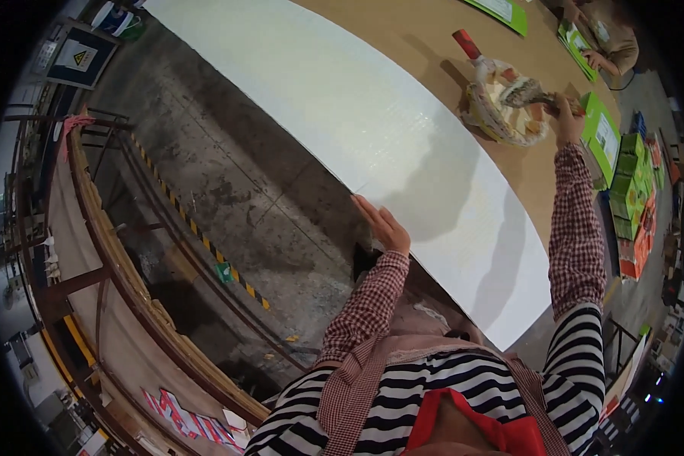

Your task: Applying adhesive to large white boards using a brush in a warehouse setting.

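A long white board or sheet (342, 99) lies on the brown tabletop, with its left edge along the table's side. Beside that edge is my left hand (387, 228), its fingers stretched out and touching the border. My right hand (567, 121) is closed round the handle of a paste brush (526, 93). The bristles are in or just over a messy round tub (501, 125) of pale paste; I cannot tell how deep they reach. A second tool with a red handle (467, 44) leans out of the tub's far side.
Green printed sheets (602, 140) lie at the table's right edge, near stacked green and orange packages (632, 190). Another person (612, 38) handles green sheets at the far right. Leftward are a concrete floor (235, 167), yellow-black striped tape (194, 226) and a long rack (102, 251).
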`<control>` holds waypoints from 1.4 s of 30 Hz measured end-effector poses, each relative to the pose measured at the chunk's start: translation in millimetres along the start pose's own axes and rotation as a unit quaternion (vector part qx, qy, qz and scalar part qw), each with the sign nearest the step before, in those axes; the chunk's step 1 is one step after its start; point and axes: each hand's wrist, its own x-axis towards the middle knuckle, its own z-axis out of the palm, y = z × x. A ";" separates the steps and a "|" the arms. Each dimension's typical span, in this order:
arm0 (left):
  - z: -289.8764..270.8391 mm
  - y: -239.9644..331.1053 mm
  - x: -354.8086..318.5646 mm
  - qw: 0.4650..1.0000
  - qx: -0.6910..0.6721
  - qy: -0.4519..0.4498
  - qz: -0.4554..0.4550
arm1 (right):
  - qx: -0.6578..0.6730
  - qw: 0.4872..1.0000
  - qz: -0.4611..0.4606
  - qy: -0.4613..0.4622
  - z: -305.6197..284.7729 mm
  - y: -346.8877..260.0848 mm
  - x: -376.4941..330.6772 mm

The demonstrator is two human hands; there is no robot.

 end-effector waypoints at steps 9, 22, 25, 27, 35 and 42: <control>-2.5 -3.7 -2.8 0.999 0.022 0.039 0.027 | 0.105 0.991 0.077 -0.015 -89.0 -43.9 -74.7; 32.7 22.6 -137.2 0.999 -0.004 0.040 0.023 | 0.038 0.973 0.091 -0.210 -172.8 -88.6 -260.2; 38.0 16.7 -138.5 0.998 0.030 0.050 0.000 | 0.019 0.963 0.085 -0.254 -173.7 -73.3 -291.8; 40.7 15.9 -146.8 0.997 0.053 0.051 -0.011 | -0.032 0.954 0.066 -0.290 -164.4 -67.6 -300.1; 45.0 16.1 -159.8 0.999 0.014 0.051 0.011 | -0.109 0.923 -0.151 -0.336 -44.9 -23.2 -270.1; 41.5 14.6 -154.0 0.999 0.021 0.041 -0.003 | -0.231 0.889 -0.111 -0.379 -158.8 -31.8 -302.1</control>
